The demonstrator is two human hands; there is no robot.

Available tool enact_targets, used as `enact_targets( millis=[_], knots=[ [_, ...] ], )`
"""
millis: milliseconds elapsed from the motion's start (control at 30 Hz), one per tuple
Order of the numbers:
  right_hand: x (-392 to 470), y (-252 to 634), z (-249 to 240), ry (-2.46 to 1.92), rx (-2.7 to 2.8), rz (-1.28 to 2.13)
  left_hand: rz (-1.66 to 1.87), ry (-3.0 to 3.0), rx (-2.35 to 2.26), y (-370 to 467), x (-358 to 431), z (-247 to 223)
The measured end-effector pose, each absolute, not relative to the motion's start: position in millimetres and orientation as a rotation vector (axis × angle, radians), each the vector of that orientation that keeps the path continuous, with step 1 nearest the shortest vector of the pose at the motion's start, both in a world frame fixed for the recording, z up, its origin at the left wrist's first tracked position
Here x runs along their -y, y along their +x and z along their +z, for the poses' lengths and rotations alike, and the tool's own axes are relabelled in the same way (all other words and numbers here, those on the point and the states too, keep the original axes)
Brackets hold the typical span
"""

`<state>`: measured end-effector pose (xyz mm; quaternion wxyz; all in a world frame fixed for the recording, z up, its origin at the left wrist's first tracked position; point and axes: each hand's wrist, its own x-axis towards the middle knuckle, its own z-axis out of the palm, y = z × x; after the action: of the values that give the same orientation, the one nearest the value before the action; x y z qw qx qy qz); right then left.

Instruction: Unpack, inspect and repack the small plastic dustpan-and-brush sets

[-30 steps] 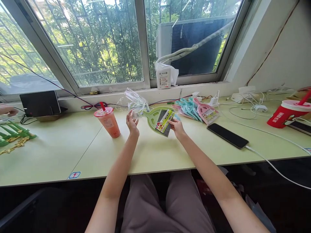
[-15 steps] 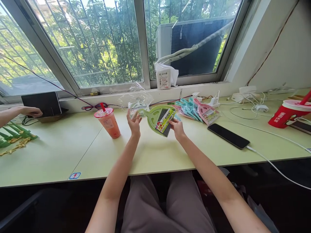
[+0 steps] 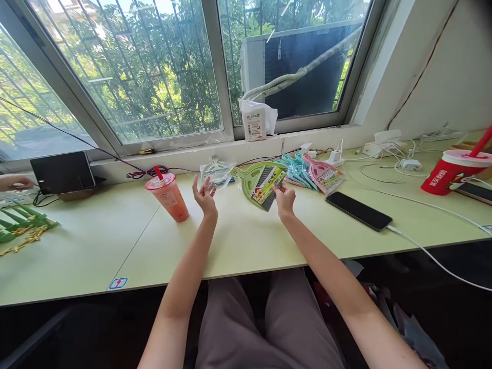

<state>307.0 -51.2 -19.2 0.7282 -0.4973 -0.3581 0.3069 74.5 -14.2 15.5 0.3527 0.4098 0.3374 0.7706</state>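
A green mini dustpan with a grey-bristled brush (image 3: 258,183) and a printed label is held up above the table by my right hand (image 3: 285,200), pinched at its lower right edge. My left hand (image 3: 205,196) is raised to the left of it, fingers apart and with nothing in them. Just behind my left hand, a clear plastic bag (image 3: 217,171) lies near the wall. To the right, behind my right hand, bagged blue dustpan sets (image 3: 298,169) and a pink dustpan set (image 3: 325,173) lie in a pile.
A red drink cup with a straw (image 3: 169,197) stands left of my left hand. A charging phone (image 3: 359,210) lies on the right, with a red cup (image 3: 453,171) beyond. At far left are a tablet (image 3: 63,173), green plastic pieces (image 3: 26,220) and another person's hand (image 3: 17,182).
My left hand has come away from the clear plastic, which has dropped to the table by the wall. The dustpan set has shifted slightly right. The other person's hand has moved left.
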Motion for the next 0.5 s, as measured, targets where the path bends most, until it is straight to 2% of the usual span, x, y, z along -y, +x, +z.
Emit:
enact_targets(
  millis=[100,300,500],
  knots=[
    [58,303,-12,-1.233,0.816,0.469,2.053,1.016,-0.916,72,11,14],
    [59,306,-7,-1.326,0.908,0.306,2.233,0.944,-0.993,63,5,15],
    [57,312,1,-1.029,0.811,0.735,2.202,0.919,-1.132,60,4,19]
  ],
)
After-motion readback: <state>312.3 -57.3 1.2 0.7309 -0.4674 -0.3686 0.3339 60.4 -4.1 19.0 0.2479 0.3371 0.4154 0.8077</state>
